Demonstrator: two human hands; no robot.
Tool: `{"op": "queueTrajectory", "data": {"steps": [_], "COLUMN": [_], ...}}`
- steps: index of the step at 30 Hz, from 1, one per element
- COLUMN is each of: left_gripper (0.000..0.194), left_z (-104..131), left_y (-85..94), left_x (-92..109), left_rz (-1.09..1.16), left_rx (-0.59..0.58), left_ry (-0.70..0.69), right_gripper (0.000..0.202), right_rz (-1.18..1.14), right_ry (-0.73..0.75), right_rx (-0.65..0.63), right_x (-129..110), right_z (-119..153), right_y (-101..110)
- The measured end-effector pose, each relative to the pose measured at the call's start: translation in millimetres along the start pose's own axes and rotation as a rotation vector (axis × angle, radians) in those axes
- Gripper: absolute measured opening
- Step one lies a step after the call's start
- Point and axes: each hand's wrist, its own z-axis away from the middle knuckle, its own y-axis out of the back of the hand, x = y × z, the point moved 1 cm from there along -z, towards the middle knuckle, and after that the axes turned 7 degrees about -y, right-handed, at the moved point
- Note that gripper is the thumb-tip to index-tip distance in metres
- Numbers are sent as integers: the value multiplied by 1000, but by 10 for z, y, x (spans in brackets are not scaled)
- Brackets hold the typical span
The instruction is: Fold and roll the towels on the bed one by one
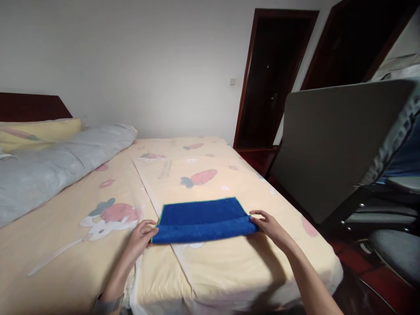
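Dim room — soft shadow point(269, 259) across the bed point(157, 271); right edge stretched, perhaps blurred.

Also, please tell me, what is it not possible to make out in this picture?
All in the head view:
- Underside of the blue cloth: hidden by its upper side.
- Lower part of the yellow pillow: behind the grey bedding.
- Rest of the grey seat: cut off by the right edge.
- Both elbows: cut off by the bottom edge.
- Small print on the bedsheet: too faint.
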Motion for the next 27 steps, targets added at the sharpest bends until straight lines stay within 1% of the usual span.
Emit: {"op": "queueTrajectory", "data": {"steps": [2, 4, 5, 7, 8, 10, 11, 12, 13, 14, 16, 17, 18, 21, 23, 25, 27], "left_gripper": [51, 45, 41, 34, 31, 27, 31, 38, 44, 47, 47, 45, 42, 29, 27, 33, 41], "left_z": [90, 166, 200, 261, 288, 334, 351, 363, 369, 369, 354, 343, 330, 282, 231, 153, 54], "left_y": [10, 19, 27, 53, 68, 96, 107, 115, 120, 123, 125, 126, 127, 136, 130, 104, 61], "left_x": [-78, -117, -115, -77, -52, -18, -15, -21, -36, -55, -97, -115, -128, -135, -125, -114, -105], "left_rz": [-34, -164, -246, -365, -395, -420, -429, -438, -443, -442, -423, -406, -386, -324, -298, -246, -156], "left_rx": [-32, -35, -30, -37, -65, -198, -276, -338, -378, -388, -358, -340, -324, -281, -267, -221, -133], "left_ry": [5, -74, -145, -303, -363, -422, -426, -422, -418, -414, -405, -399, -387, -332, -285, -243, -215], "right_gripper": [32, 28, 27, 25, 24, 27, 32, 40, 48, 55, 62, 61, 55, 29, 21, 24, 32], "right_rz": [158, 319, 385, 468, 481, 479, 482, 495, 518, 542, 571, 569, 553, 452, 359, 269, 207], "right_ry": [-37, -24, 24, 195, 293, 432, 457, 460, 453, 443, 433, 435, 439, 443, 408, 343, 284], "right_rx": [-44, -14, 27, 77, 53, -97, -179, -234, -255, -248, -209, -202, -197, -186, -160, -130, -61], "right_x": [110, 156, 141, 54, 1, -79, -93, -91, -78, -60, -33, -32, -42, -100, -123, -115, -86], "right_z": [68, 147, 192, 296, 351, 446, 479, 500, 509, 508, 490, 479, 467, 421, 359, 259, 134], "right_y": [36, 70, 89, 116, 121, 105, 87, 67, 48, 31, 11, 8, 11, 29, 26, -3, -47]}}
